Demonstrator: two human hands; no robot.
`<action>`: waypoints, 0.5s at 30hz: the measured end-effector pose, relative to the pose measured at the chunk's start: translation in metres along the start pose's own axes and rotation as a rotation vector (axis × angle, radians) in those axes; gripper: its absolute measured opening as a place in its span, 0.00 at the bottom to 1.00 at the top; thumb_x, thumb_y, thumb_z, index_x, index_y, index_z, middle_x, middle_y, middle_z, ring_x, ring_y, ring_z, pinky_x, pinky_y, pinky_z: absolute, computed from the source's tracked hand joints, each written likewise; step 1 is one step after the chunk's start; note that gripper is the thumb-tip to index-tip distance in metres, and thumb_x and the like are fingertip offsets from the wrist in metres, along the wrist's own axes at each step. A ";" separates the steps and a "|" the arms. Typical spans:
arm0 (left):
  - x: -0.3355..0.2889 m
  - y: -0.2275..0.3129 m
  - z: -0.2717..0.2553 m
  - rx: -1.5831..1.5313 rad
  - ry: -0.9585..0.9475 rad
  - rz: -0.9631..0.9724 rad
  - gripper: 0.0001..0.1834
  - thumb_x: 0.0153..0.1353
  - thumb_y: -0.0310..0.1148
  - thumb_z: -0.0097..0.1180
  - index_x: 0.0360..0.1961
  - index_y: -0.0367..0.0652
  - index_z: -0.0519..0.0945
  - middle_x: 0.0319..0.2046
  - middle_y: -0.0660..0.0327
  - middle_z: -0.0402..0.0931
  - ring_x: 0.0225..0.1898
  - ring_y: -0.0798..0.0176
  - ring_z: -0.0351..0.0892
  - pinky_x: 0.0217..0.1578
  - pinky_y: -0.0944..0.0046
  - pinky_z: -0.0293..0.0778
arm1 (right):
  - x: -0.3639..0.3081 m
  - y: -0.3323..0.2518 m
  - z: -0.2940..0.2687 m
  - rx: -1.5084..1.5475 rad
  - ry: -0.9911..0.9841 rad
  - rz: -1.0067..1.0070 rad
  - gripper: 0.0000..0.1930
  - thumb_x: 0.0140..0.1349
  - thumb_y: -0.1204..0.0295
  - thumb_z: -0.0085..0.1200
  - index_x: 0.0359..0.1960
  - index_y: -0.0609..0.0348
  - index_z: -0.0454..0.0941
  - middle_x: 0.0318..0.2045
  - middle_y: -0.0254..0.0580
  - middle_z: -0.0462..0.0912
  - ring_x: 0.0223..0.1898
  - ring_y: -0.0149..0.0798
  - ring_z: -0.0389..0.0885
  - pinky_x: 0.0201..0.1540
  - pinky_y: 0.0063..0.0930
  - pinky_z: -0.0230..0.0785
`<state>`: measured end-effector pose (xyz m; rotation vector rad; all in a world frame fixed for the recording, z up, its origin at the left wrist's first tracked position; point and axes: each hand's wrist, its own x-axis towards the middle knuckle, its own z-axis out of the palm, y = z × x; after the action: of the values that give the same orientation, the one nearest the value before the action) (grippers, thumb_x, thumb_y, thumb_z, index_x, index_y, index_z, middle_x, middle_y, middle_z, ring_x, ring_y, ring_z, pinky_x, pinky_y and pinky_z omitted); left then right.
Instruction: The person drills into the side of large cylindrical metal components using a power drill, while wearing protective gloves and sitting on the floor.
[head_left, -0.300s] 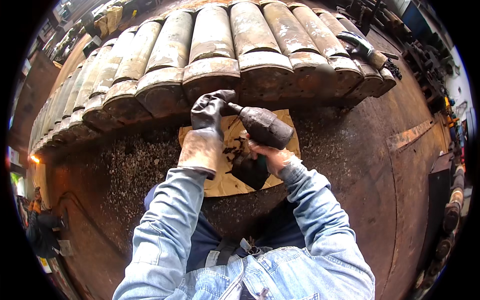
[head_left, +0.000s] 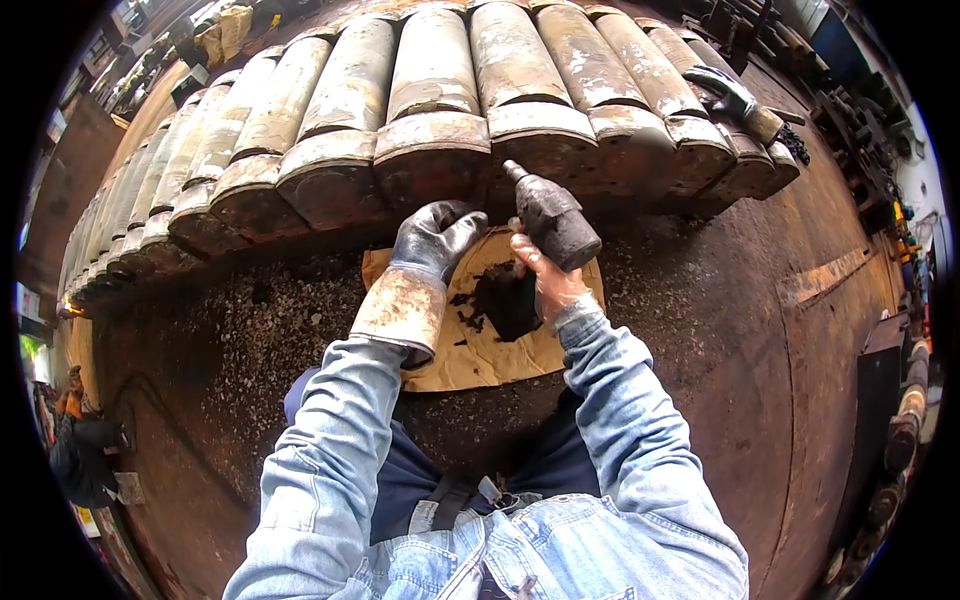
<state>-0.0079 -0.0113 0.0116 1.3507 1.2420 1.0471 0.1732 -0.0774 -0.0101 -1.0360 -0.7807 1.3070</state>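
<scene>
My right hand [head_left: 548, 283], bare and smeared, is closed around the grip of a dark, grimy pistol-shaped power tool [head_left: 558, 225]. Its narrow nose points away from me, toward the end faces of a row of large worn metal cylinders [head_left: 432, 150]. What looks like the tool's black base hangs over a brown paper sheet [head_left: 480, 365]. To the left of the tool, my left hand [head_left: 435, 245] wears a black glove with a stained pale cuff. Its fingers are curled closed, and anything inside them is hidden. The two hands are apart.
Another dark glove [head_left: 722, 92] lies on the cylinders at the right end of the row. Pale grit [head_left: 270, 320] covers the brown floor left of the paper. Dark metal parts [head_left: 850, 140] crowd the far right. A person [head_left: 85, 450] is at the left edge.
The power tool has swung from pointing left at my gloved hand to pointing away toward the cylinders. My left hand has come slightly nearer and to the right, with its fingers still curled.
</scene>
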 end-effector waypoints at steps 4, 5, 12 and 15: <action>0.001 0.002 -0.006 0.190 0.020 0.007 0.15 0.59 0.31 0.72 0.45 0.35 0.85 0.36 0.61 0.86 0.38 0.71 0.82 0.43 0.66 0.80 | 0.024 0.008 0.003 0.019 0.093 -0.135 0.12 0.65 0.75 0.62 0.48 0.62 0.81 0.32 0.31 0.79 0.30 0.29 0.74 0.33 0.26 0.69; -0.002 0.007 -0.009 0.152 0.003 0.006 0.15 0.60 0.31 0.72 0.45 0.34 0.85 0.37 0.61 0.86 0.39 0.71 0.82 0.43 0.67 0.79 | 0.028 0.011 0.004 0.023 0.088 -0.131 0.12 0.65 0.75 0.62 0.48 0.62 0.81 0.32 0.31 0.79 0.30 0.29 0.74 0.33 0.26 0.69; -0.003 0.001 -0.020 -0.044 -0.035 -0.018 0.12 0.64 0.29 0.67 0.47 0.36 0.84 0.40 0.63 0.85 0.43 0.72 0.81 0.48 0.68 0.78 | 0.033 0.015 0.001 -0.058 0.095 -0.082 0.15 0.65 0.74 0.63 0.53 0.62 0.81 0.31 0.32 0.79 0.29 0.30 0.74 0.34 0.27 0.68; -0.003 0.000 -0.025 -0.115 -0.069 -0.012 0.13 0.65 0.30 0.65 0.49 0.36 0.84 0.43 0.63 0.84 0.44 0.71 0.81 0.49 0.68 0.78 | 0.034 0.013 -0.001 -0.046 0.039 -0.102 0.16 0.65 0.73 0.62 0.53 0.63 0.81 0.31 0.33 0.80 0.29 0.30 0.74 0.36 0.26 0.69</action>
<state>-0.0324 -0.0120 0.0155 1.2793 1.1203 1.0392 0.1734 -0.0447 -0.0253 -1.0422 -0.8263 1.1838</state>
